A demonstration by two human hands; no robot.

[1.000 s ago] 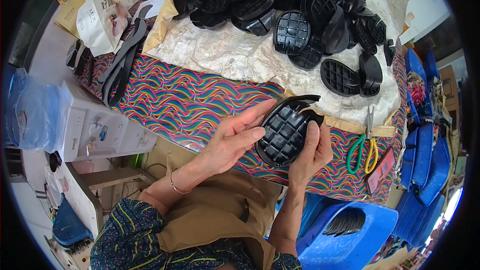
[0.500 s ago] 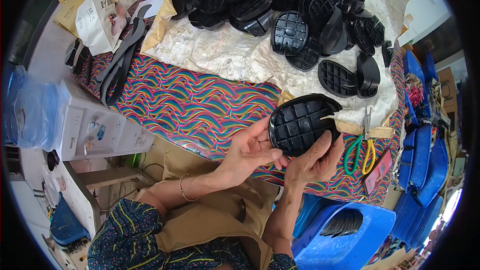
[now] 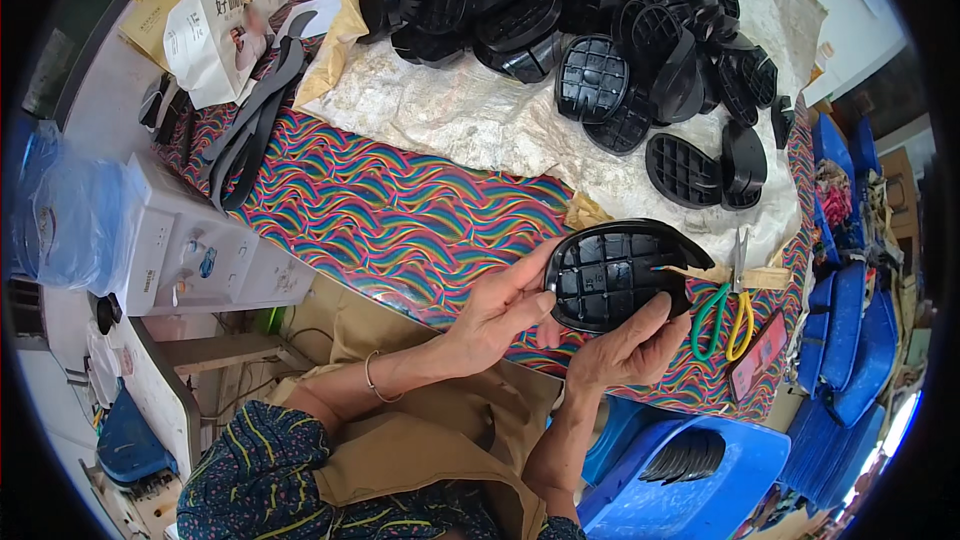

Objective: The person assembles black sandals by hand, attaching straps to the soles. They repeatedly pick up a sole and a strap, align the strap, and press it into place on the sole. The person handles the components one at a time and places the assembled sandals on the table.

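Note:
A black moulded oval sole piece (image 3: 605, 285), with a grid of ribs in its hollow face, is held up between my hands above the near table edge. My left hand (image 3: 492, 312) grips its left rim, the thumb at the front and the fingers partly hidden behind. Along the lower right, my right hand (image 3: 630, 348) holds it with the thumb over the rim. A thin tan strip (image 3: 695, 271) crosses the piece's right side; whether it touches the piece I cannot tell. Scissors (image 3: 739, 265) with green and yellow handles lie just right of my right hand.
Many similar black pieces (image 3: 592, 80) are heaped on a whitish sheet (image 3: 430, 125) at the back. Dark curved strips (image 3: 245, 130) and bags (image 3: 215, 35) lie at the left. A red-screened phone (image 3: 758, 358) rests at right; a blue bin (image 3: 745, 475) stands below.
The sole piece has shifted slightly right and down in the picture and tilted a little. My left thumb has moved up onto its left rim. Both hands keep hold.

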